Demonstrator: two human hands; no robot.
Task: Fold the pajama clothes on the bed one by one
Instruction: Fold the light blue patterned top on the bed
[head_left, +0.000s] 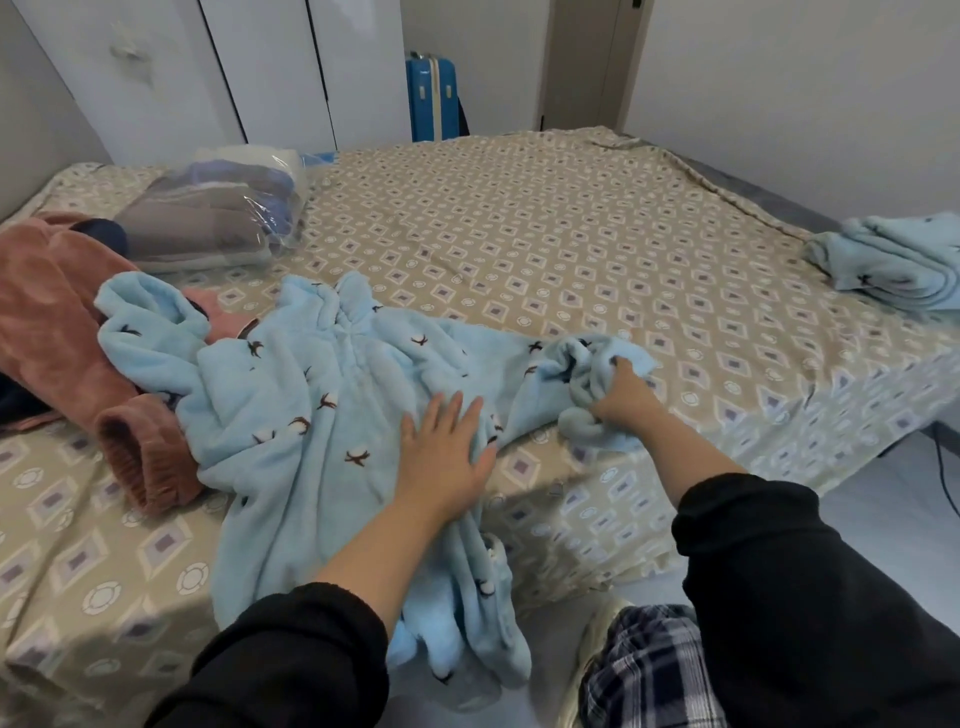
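Observation:
A light blue fleece pajama garment (311, 395) with small dark prints lies crumpled across the near corner of the bed (571, 234), part of it hanging over the edge. My left hand (444, 447) lies flat on its middle, fingers spread. My right hand (621, 389) grips a bunched end of the same garment further right. A folded light blue pajama piece (893, 262) sits at the bed's right edge. A pink-brown fleece pajama garment (67, 332) is heaped on the left.
A clear plastic bag of grey and blue bedding (218, 213) lies at the back left of the bed. A blue suitcase (431, 96) stands by the white wardrobe (208, 67). The floor and my plaid trouser leg (649, 670) are below the bed corner.

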